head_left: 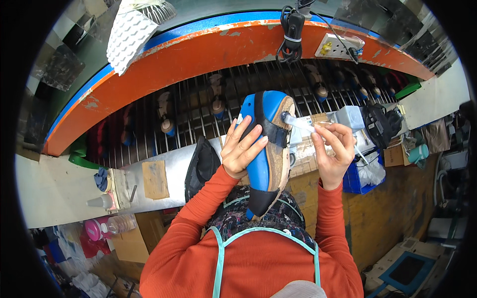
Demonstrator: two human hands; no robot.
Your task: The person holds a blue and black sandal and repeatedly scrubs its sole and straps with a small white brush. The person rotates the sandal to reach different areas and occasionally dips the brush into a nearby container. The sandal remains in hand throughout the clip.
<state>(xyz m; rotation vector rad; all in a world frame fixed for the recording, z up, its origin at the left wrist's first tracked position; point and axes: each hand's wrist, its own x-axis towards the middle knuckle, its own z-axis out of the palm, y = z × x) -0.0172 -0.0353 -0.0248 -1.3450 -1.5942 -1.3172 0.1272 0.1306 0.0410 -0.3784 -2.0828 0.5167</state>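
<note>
In front of me is a sandal on a blue shoe last (258, 171), with dark straps and a cork-coloured sole. My left hand (241, 153) grips it by its left side, the fingers spread over the blue surface. Between the thumb and fingers of my right hand (334, 153) is a small brush with a pale handle (299, 123). The brush's dark tip touches the cork side of the sole near its far end. What my left palm covers is hidden.
Beyond the sandal runs a rack of metal rods (191, 116) carrying several other lasts under an orange panel (198, 54). A brown pad (155, 180) lies on the bench at left. At right are a blue crate (354, 180) with white plastic and a grey-white container (349, 118).
</note>
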